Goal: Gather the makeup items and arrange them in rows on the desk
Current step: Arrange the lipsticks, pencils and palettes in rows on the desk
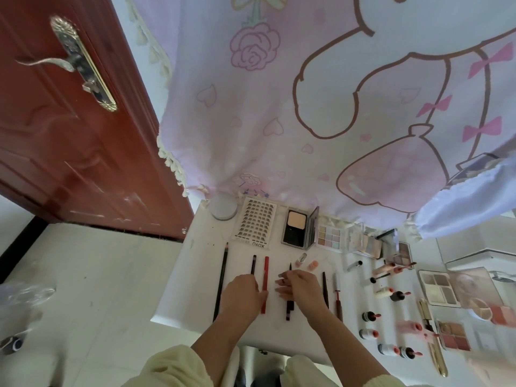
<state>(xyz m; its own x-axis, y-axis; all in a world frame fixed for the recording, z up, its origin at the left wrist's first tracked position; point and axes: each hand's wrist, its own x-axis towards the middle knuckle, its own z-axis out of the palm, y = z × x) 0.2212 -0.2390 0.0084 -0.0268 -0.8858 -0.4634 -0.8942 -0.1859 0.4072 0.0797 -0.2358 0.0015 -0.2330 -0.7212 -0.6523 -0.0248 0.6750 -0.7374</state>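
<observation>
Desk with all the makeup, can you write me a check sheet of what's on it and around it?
Surface: white desk.
Job's things: pencils and pens side by side, front left; palettes along the back; small bottles at right.
Clutter: blurred clear thing on the floor, left.
Hands: left hand beside the red pen; right hand over a black pen; grips unclear.
Cables: nothing seen.
Surroundings: red-brown door left, pink cartoon cloth behind.

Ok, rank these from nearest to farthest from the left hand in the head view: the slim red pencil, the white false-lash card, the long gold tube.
1. The slim red pencil: right beside the left hand, on its thumb side.
2. The white false-lash card: farther back, straight ahead of the hand.
3. The long gold tube: far off on the right side.
</observation>
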